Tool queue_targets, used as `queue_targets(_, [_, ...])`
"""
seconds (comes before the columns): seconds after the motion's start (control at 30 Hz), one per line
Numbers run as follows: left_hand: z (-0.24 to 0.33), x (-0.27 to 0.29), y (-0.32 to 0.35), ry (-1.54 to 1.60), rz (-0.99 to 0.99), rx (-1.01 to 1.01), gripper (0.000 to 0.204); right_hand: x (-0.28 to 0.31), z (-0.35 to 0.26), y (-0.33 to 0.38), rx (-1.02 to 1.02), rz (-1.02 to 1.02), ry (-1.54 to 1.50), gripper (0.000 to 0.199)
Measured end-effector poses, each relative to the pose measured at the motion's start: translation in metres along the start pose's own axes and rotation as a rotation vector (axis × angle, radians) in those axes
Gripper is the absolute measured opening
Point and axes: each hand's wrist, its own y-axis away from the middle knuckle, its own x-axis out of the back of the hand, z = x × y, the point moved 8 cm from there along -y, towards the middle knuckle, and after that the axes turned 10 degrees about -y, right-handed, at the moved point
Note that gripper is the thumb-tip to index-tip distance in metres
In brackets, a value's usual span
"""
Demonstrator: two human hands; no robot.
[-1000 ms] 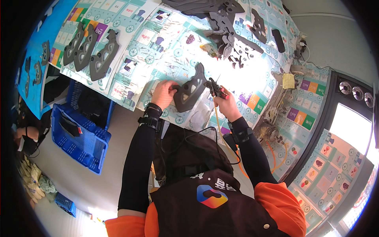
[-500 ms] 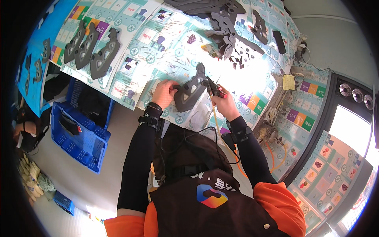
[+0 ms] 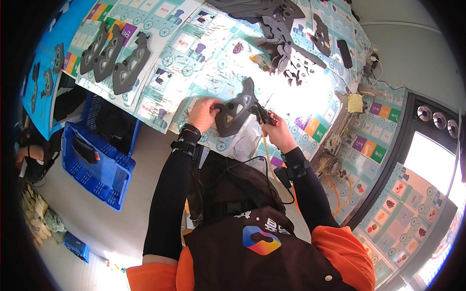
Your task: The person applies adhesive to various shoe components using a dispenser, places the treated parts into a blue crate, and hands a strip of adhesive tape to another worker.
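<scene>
A dark grey moulded plastic part (image 3: 236, 116) with cut-out openings lies at the near edge of the paper-covered table (image 3: 218, 68). My left hand (image 3: 204, 115) is closed on the part's left corner, with thumb and fingers pinching it. My right hand (image 3: 280, 131) is wrapped round a dark hand tool (image 3: 264, 115) with a red end. A thin yellow hose (image 3: 267, 153) runs down from that tool. The tool's front end is at the part's right edge; whether it touches is hard to tell.
Similar grey parts (image 3: 131, 65) lie in a row at the left. A pile of grey pieces (image 3: 277, 29) with small scraps (image 3: 298, 70) sits at the back. A blue crate (image 3: 92, 169) stands below the table on the left. Cables hang before me.
My right hand and the tool have shifted slightly toward me along the part's right edge. The left hand keeps its grip on the part, which has hardly moved.
</scene>
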Motion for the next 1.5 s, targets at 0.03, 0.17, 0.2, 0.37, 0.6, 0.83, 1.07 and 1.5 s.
queue_targets(0.03, [0.000,0.000,0.000,0.000,0.001,-0.001,0.023,0.001,0.001,0.000,0.004,0.008,0.017,0.034])
queue_targets(0.17, [0.003,0.000,-0.003,0.016,0.000,0.004,0.021,0.000,0.002,-0.004,0.097,0.010,0.061,0.035])
queue_targets(0.2, [0.002,0.000,-0.002,0.022,0.004,0.013,0.019,-0.002,0.002,-0.005,0.058,0.002,0.034,0.036])
queue_targets(0.37, [0.000,0.002,0.000,0.005,0.004,0.023,0.020,-0.013,-0.007,-0.004,-0.001,0.014,0.002,0.037])
queue_targets(0.6, [0.000,0.002,0.001,0.015,-0.004,0.040,0.020,-0.023,-0.016,-0.006,0.088,-0.077,0.030,0.034])
queue_targets(0.83, [0.001,0.001,0.000,-0.011,-0.024,0.030,0.020,-0.028,-0.005,-0.001,0.077,-0.105,0.031,0.035])
queue_targets(1.07, [0.001,0.001,0.003,0.003,0.008,0.003,0.022,-0.034,-0.002,0.012,-0.048,-0.111,0.071,0.035])
queue_targets(1.5, [-0.002,-0.004,-0.006,0.064,0.004,0.000,0.019,-0.038,-0.024,0.022,0.032,-0.145,-0.048,0.026])
